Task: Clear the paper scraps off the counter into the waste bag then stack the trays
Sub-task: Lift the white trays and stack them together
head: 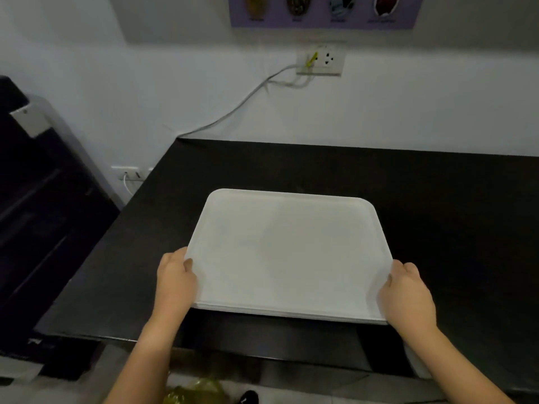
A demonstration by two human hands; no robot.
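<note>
Squaring the stack of white rectangular plastic trays [287,252] on the black bench [437,205].
Left hand [175,277] and right hand [407,293] grip opposite near edges, thumbs on top; align edges flush before releasing.

A single head-worn wide-angle camera looks forward and steeply down, close over a black rectangular counter [437,199], with the white painted wall [175,83] at 12 o'clock.
</note>
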